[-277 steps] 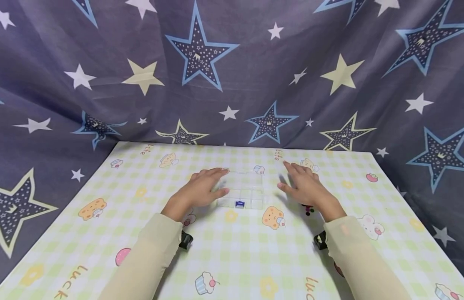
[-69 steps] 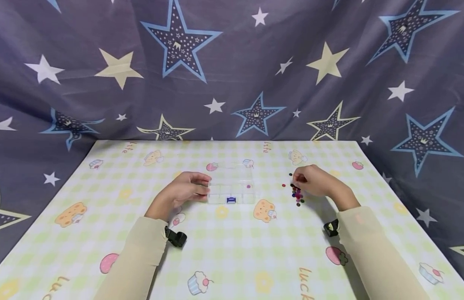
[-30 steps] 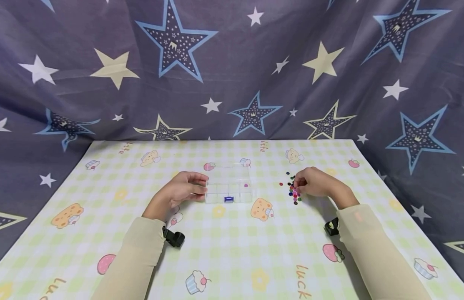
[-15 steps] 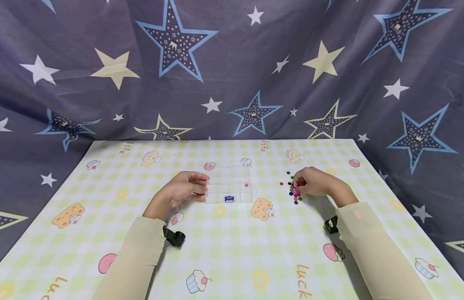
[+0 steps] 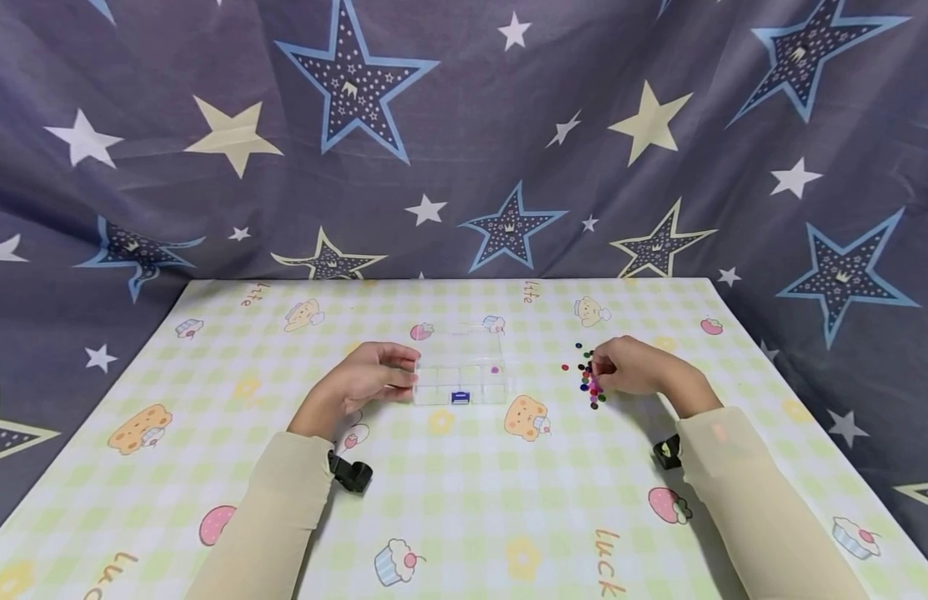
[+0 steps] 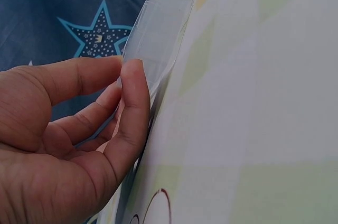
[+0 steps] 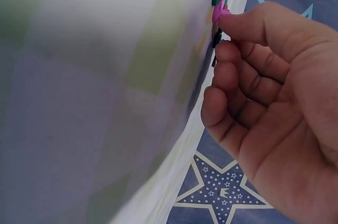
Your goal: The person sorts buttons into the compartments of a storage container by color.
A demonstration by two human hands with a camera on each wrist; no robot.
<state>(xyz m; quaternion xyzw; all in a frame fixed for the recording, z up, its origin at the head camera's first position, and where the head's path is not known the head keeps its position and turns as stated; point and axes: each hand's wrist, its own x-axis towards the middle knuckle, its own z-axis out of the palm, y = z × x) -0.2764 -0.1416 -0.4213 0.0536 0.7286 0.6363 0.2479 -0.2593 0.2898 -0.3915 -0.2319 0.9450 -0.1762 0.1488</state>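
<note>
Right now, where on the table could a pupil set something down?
Free: table front between left sleeve and right sleeve; strip between clear box and coloured discs. Crowded: discs around right hand; box's edge, at left hand.

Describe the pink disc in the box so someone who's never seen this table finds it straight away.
On the checked table, the left hand pinches the end of a clear box with a blue latch. In its far row's rightmost compartment is a small pink disc. It is the only disc seen in the box; the other discs lie loose by the right hand.
</note>
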